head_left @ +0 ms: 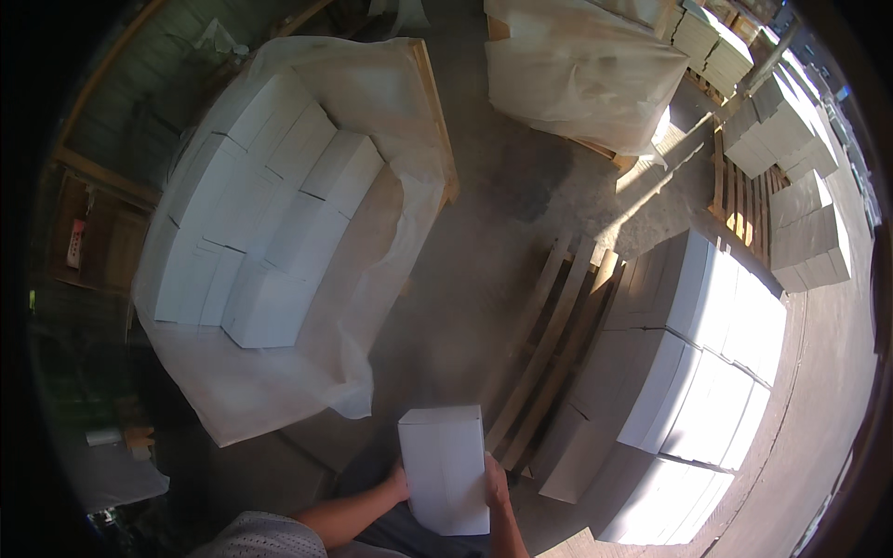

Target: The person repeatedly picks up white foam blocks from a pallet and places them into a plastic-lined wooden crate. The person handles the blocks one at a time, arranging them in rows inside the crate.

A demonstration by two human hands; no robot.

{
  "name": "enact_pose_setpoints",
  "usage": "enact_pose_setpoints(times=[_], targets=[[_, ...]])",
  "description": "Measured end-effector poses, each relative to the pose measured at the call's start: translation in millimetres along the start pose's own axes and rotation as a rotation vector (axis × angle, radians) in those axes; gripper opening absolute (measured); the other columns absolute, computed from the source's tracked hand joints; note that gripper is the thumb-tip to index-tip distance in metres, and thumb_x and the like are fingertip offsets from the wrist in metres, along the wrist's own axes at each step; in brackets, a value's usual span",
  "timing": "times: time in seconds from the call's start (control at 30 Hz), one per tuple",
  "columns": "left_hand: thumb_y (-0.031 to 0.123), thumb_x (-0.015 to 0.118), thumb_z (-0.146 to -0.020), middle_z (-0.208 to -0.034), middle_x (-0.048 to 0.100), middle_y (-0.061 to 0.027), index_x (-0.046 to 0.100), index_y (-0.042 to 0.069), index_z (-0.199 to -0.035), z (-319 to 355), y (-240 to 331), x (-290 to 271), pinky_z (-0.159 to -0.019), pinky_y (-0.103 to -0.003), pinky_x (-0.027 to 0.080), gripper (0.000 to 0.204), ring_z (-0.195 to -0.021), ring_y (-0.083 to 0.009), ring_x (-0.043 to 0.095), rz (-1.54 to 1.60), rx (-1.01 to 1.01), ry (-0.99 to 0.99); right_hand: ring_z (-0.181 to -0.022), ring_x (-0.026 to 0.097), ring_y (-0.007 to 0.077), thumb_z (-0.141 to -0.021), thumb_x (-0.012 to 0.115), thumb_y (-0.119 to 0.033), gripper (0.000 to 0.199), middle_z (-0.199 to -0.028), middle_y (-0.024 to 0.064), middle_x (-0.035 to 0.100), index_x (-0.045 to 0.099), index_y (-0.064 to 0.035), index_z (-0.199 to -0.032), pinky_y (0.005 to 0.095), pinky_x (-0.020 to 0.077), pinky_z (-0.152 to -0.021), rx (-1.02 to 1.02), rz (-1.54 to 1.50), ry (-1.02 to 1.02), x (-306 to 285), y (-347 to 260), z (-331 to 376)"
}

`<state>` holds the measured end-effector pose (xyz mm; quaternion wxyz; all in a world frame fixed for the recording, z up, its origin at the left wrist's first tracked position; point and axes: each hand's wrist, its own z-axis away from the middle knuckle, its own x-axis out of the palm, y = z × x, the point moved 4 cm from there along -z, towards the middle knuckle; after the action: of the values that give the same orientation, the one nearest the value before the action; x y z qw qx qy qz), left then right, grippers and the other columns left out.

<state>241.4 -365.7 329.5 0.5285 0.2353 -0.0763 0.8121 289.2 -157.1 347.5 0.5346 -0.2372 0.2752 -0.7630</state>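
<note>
A plain white box [445,471] is held upright in front of my body, pressed between both hands. My left hand [399,482] grips its left side, and my right hand [497,482] grips its right side; the fingers of both are partly hidden by the box. To the left stands a pallet lined with translucent plastic sheeting [270,386], bearing stacked white boxes [270,223] in rows. On my right, more white boxes [642,391] are stacked on a wooden pallet [563,316], whose slats show on its near-left side.
Grey concrete floor [446,288] lies between the two pallets. A plastic-covered load [581,79] stands farther ahead. At the far right, other white stacks [781,126] rest on pallets. Loose sheeting [353,381] hangs over the left pallet's edge.
</note>
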Motion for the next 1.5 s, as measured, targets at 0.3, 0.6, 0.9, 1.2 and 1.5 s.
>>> enact_pose_setpoints(times=[0.3,0.6,0.9,1.2,1.5], targets=[[0.034,0.046,-0.094,-0.122,0.057,-0.0107,0.051,0.009,-0.126,42.7,159.5,41.5,-0.096,-0.044,0.044,0.042,-0.112,-0.0260,0.055,0.310,0.250,-0.108,-0.119,0.051,0.0352,-0.100,0.036,-0.035,0.049,-0.128,0.0223,0.053,0.049,0.0004,-0.131,0.0390,0.0379,-0.101,0.132,0.521,-0.107,112.8,-188.9,-71.4],[0.036,0.047,-0.093,-0.122,0.058,-0.0108,0.051,0.009,-0.127,76.5,263.5,65.7,-0.097,-0.046,0.043,0.044,-0.114,-0.0277,0.054,0.507,0.487,-0.159,-0.100,0.056,0.0269,-0.096,0.035,-0.051,0.062,-0.108,0.0206,0.061,0.057,0.0049,-0.112,0.0376,0.0414,-0.088,0.000,0.729,-0.282,217.6,-303.9,-138.7],[0.035,0.047,-0.094,-0.122,0.058,-0.0103,0.051,0.010,-0.126,66.5,317.0,110.6,-0.098,-0.047,0.042,0.042,-0.114,-0.0283,0.054,0.560,0.833,-0.043,-0.112,0.054,0.0333,-0.098,0.030,-0.045,0.060,-0.117,0.0252,0.058,0.055,0.0057,-0.118,0.0394,0.0372,-0.097,-0.456,1.018,-0.705,296.5,-391.8,-207.6],[0.038,0.041,-0.096,-0.134,0.050,-0.0110,0.043,0.012,-0.136,7.5,345.7,136.0,-0.103,-0.052,0.037,0.048,-0.124,-0.0299,0.047,1.122,0.848,-0.168,-0.115,0.052,0.0308,-0.099,0.033,-0.040,0.053,-0.121,0.0213,0.058,0.057,0.0044,-0.117,0.0384,0.0353,-0.100,-0.341,1.276,-0.864,320.7,-406.2,-304.3],[0.045,0.042,-0.095,-0.131,0.051,-0.0128,0.043,0.008,-0.134,-20.0,424.5,78.2,-0.098,-0.048,0.043,0.054,-0.120,-0.0314,0.050,1.240,0.945,-0.070,-0.116,0.052,0.0298,-0.100,0.034,-0.032,0.044,-0.120,0.0202,0.058,0.055,-0.0001,-0.121,0.0387,0.0349,-0.101,-0.546,1.402,-1.023,412.6,-396.5,-359.2]])
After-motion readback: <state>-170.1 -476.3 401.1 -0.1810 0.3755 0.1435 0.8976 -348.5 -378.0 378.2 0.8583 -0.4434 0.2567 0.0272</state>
